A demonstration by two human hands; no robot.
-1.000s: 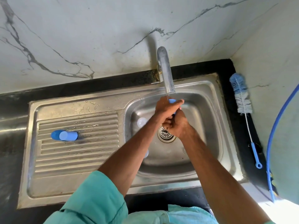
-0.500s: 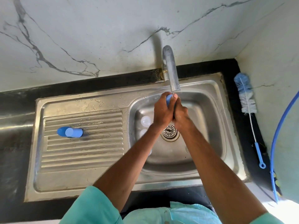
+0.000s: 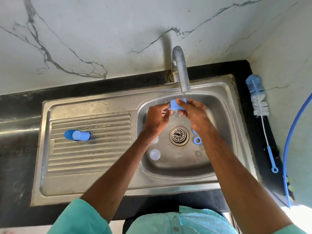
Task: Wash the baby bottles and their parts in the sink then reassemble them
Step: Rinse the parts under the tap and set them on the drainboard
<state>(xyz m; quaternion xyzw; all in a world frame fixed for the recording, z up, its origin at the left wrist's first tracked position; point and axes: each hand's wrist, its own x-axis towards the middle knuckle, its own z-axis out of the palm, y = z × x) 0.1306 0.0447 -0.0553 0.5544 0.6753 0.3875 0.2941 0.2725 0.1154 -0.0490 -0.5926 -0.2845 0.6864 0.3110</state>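
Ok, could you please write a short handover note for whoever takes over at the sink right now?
Left hand and right hand both hold a blue part under the running tap.
One blue bottle lies on the drainboard, apparently assembled.
In the basin near the drain: a blue ring and clear pieces.
Bottle brush lies on the counter right of the sink.
To do: finish rinsing, wash the basin parts, reassemble.

Light teal woven shirt (image 3: 184, 222), small matching buttons (image 3: 175, 228) down its front, short left sleeve (image 3: 79, 218) with stitched hem, right sleeve (image 3: 294, 231) edge barely in frame, bare forearms (image 3: 118, 174), bare left hand (image 3: 157, 120), bare right hand (image 3: 194, 114)
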